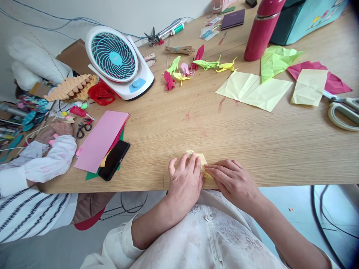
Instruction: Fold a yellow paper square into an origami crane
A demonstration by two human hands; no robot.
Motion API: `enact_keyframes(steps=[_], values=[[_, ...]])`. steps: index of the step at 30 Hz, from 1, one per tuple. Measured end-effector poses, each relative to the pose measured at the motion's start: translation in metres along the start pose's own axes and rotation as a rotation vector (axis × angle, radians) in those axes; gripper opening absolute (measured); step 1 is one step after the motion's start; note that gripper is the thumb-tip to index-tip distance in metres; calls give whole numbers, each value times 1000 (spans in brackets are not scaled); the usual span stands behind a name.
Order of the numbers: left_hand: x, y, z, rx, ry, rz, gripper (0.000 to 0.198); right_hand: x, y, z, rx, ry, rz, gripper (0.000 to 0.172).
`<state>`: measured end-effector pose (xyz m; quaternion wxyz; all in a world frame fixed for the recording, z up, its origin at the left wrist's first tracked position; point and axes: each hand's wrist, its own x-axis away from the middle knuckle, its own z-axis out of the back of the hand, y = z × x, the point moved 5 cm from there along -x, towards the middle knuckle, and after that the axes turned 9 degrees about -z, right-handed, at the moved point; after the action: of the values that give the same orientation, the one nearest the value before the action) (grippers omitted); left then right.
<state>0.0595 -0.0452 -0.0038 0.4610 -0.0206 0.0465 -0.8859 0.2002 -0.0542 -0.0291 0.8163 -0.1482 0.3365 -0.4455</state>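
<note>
A small pale yellow folded paper lies flat near the table's front edge, partly hidden under my fingers. My left hand rests over its left part, fingers spread and pressing it to the wood. From the right, my right hand pinches the paper's lower right edge, fingers close together. Farther back on the right lie a creased pale yellow sheet and a smaller pale yellow piece. Several small folded paper figures, among them a green one and a yellow one, stand at the back middle.
A fan stands back left. Pink paper sheets and a phone lie left, near a co-worker's sleeve. Scissors, a red bottle, a teal bag and crumpled green paper are right.
</note>
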Motion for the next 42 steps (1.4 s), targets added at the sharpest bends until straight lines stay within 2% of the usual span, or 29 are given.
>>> enact_keyframes(steps=[14, 25, 34, 42], values=[[0, -3, 1, 44, 13, 15, 38, -1, 0, 1, 0, 9, 2, 39], [3, -1, -3, 14, -75, 2, 47, 0, 0, 1, 8, 6, -1, 38], [4, -4, -1, 22, -70, 4, 45, -1, 0, 0, 4, -13, -15, 38], [-4, 0, 1, -6, -70, 13, 53, -1, -1, 0, 13, -16, -16, 34]])
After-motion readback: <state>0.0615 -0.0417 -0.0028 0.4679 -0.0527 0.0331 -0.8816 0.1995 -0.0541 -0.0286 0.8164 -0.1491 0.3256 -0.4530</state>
